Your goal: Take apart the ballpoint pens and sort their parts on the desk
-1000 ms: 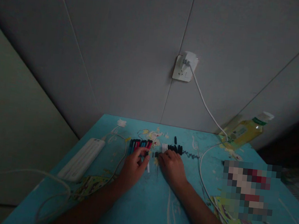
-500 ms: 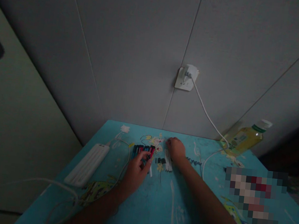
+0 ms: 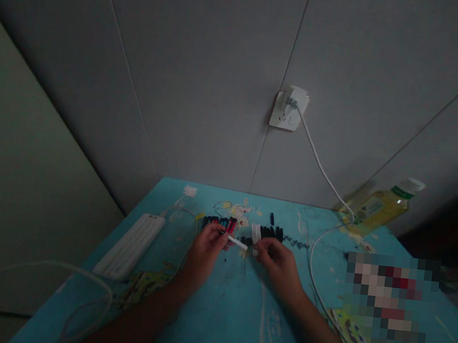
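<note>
My left hand (image 3: 205, 250) pinches a slim white pen-like stick (image 3: 238, 242), its dark end near my fingers and its white end pointing right. My right hand (image 3: 277, 259) is just right of that end, its fingers pressed together; whatever they hold is too small to make out. Past it lie a bundle of similar white sticks (image 3: 255, 233) and a row of short black pieces, cap-like in shape (image 3: 274, 233). One loose black piece (image 3: 272, 218) lies farther back. Behind my left hand is a row of dark, red and blue pens (image 3: 219, 222), partly covered.
The blue cartoon-print table top (image 3: 218, 312) meets the grey wall. A white power strip (image 3: 130, 245) and cables lie at left. A wall socket (image 3: 286, 111) holds a plugged charger, its cord running down near a bottle of yellow liquid (image 3: 384, 209). A blurred patch covers something at right.
My right hand has drawn back toward me from the far side of the white sticks, uncovering the black pieces. The white stick at my left hand has swung from pointing down to pointing right.
</note>
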A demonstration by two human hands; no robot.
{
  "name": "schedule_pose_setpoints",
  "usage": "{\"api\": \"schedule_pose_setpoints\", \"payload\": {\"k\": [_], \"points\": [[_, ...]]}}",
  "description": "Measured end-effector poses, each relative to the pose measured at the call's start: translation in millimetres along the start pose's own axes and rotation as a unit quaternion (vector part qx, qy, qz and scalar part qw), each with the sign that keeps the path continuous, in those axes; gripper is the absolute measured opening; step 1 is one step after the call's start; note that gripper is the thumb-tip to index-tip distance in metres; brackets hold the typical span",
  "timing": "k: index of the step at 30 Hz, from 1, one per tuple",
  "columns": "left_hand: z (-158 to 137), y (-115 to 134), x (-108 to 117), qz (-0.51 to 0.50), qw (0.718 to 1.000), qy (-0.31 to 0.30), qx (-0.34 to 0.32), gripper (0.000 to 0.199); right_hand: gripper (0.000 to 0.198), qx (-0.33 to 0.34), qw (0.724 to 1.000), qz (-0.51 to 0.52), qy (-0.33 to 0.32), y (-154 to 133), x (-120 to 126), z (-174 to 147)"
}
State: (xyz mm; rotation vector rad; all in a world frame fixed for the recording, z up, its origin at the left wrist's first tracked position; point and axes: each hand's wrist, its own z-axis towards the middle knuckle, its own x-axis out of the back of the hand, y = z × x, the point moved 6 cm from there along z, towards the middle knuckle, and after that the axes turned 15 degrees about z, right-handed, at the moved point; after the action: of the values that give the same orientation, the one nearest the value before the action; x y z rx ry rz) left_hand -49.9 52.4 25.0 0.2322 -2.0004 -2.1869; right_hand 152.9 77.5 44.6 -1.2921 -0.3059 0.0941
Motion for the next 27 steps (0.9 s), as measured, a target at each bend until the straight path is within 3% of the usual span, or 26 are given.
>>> {"api": "schedule_pose_setpoints", "payload": {"k": [7,16,27], "points": [[-3.5,1.1,-6.0,-0.05,0.998,-0.031,0.016,0.031,0.025,0.05,0.997,-0.015,-0.048,-12.1,-3.7,-2.3],[-8.6,0.5,-14.7,-0.07,0.994,-0.068,0.053,0.031,0.016,-0.012,1.0,0.025,-0.009,1.1,4.3,-4.6],[-9.7,-8.6,-16.5,-0.12,0.987,-0.068,0.081,0.027,0.013,0.064,0.998,0.014,-0.003,-17.2,7.9,-3.2]]}}
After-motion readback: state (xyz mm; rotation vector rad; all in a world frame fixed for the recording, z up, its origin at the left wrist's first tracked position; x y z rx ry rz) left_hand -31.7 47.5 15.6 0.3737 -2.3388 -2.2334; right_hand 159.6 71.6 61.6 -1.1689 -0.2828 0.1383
